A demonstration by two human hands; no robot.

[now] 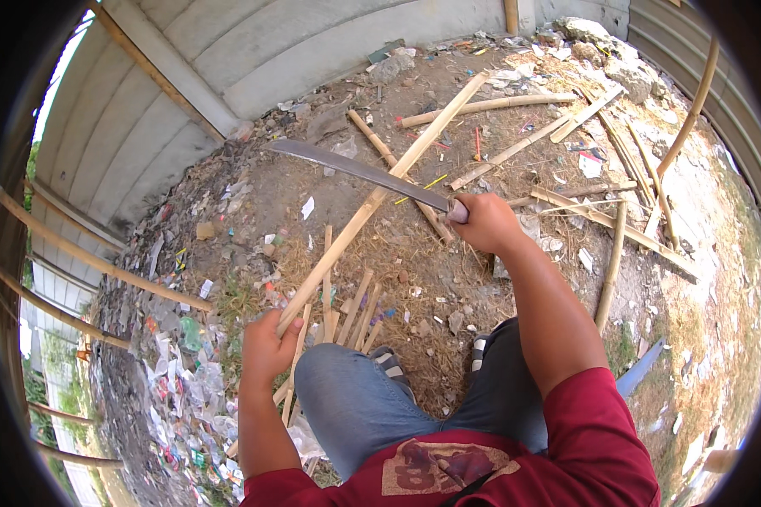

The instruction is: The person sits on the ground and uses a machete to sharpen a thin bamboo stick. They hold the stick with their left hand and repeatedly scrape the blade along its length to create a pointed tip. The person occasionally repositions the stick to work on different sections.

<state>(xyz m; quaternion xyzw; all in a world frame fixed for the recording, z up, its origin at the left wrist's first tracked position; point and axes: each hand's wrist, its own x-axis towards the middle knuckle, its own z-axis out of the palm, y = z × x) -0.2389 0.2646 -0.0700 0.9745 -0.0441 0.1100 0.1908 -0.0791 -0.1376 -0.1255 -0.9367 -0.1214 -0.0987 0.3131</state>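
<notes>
Strip (365, 215) was the landmark: long axis ran from the left hand away forward and to the right. Machete (359, 171) lay crosswise over its middle as seen from above, tip out left of the strip, handle to its right. Blade-to-strip contact: couldn't tell. Slats (356, 307) sat just right of the strip's near end.

Left hand (266, 345) was the nearer one, right on that near end, fingers curled around it, no visible gap. Right hand (488, 223) was off to the right of the strip's middle, apart from it, fingers wrapped tight on the machete handle.
</notes>
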